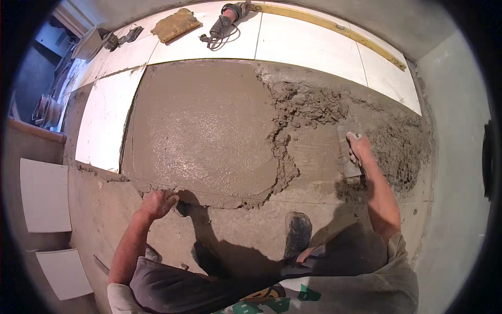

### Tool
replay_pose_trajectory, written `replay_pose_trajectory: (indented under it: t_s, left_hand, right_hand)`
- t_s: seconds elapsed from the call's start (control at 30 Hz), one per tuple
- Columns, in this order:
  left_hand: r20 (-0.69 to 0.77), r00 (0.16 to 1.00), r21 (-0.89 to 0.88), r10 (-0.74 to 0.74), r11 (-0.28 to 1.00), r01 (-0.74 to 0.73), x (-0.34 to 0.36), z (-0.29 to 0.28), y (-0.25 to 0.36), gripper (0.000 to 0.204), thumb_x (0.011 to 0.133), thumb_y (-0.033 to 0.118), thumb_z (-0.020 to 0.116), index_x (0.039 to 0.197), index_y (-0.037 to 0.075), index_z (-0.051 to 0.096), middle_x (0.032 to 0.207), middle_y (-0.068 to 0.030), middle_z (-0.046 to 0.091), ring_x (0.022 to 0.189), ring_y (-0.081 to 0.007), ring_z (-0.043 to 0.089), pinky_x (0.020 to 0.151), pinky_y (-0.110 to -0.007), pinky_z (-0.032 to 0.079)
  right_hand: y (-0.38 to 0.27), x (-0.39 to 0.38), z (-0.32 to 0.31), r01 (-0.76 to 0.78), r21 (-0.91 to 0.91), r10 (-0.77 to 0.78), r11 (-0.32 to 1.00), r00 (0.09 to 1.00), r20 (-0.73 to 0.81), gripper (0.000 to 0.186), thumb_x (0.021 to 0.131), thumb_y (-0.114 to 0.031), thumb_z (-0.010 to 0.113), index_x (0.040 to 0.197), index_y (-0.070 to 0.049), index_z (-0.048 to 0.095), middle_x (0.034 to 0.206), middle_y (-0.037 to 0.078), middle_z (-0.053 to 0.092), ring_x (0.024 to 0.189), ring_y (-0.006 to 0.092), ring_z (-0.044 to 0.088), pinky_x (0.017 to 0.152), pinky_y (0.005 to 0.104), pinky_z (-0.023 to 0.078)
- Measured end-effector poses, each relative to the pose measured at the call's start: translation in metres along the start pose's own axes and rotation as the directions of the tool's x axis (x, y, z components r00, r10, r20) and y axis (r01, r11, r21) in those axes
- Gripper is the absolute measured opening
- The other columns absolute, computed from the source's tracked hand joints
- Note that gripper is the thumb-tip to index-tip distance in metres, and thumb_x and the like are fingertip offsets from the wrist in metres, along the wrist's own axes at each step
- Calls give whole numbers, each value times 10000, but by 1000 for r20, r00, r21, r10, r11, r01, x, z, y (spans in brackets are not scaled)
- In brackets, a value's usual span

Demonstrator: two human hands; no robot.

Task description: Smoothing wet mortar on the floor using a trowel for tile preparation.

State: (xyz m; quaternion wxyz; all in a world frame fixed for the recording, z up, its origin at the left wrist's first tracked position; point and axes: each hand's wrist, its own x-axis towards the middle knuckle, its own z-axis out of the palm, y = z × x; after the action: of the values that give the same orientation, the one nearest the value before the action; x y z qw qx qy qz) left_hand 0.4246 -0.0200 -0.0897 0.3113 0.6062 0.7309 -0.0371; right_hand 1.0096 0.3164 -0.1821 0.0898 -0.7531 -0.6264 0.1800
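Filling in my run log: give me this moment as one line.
left hand braced on floor at mortar bed edge | right hand holds trowel on rough mortar | laid tiles behind

My arms are bare from the short sleeves down; both sleeves are grey, the left one ending above the elbow, the right one loose at its hem. My left hand (157, 203) and right hand (360, 146) carry no gloves, and both are dusted with grey mortar. The shirt (340, 293) is grey with a green and yellow print low on the front. My shoe (298, 233) is dark, caked grey.
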Motion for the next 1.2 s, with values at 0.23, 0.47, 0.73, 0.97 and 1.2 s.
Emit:
replay_pose_trajectory:
  t_s: [0.23,0.47,0.73,0.97,1.2]
  left_hand:
    - [15,1000,-71,23,997,-22,-5,-15,16,314,884,326,521,900,39,649,859,-223,629,826,-408,603,720,-473,476]
    - [10,1000,-5,17,1000,-17,5,-26,35,300,888,306,517,937,43,652,864,-199,639,832,-406,608,730,-459,482]
    - [-102,994,-51,37,998,-42,8,-30,17,325,890,337,504,856,38,624,814,-198,620,809,-397,593,710,-468,465]
    - [-166,974,-123,-153,983,133,-15,-62,6,375,905,339,508,1034,8,625,980,-218,632,928,-370,607,801,-421,476]
    - [-416,820,-264,-393,915,305,-35,-41,-106,339,877,300,535,1030,14,635,938,-215,644,905,-371,620,779,-419,489]
  right_hand:
    - [-49,-57,-4,-308,504,153,807,933,325,356,855,-353,594,704,-35,539,496,47,493,355,156,476,339,313,367]
    - [-35,-57,-3,-245,490,35,837,917,398,393,843,-368,634,705,-4,578,527,78,547,384,164,531,362,306,401]
    - [-40,-71,-24,-446,651,16,614,832,555,304,850,-391,605,783,-105,523,551,-4,474,389,126,423,351,281,348]
    - [-75,-91,-55,-390,523,35,758,825,564,330,838,-414,599,752,-112,497,527,0,468,383,124,443,354,268,364]
    - [-171,-101,-48,-210,520,-236,828,711,663,304,844,-371,605,815,-81,515,550,12,500,410,124,471,396,279,396]
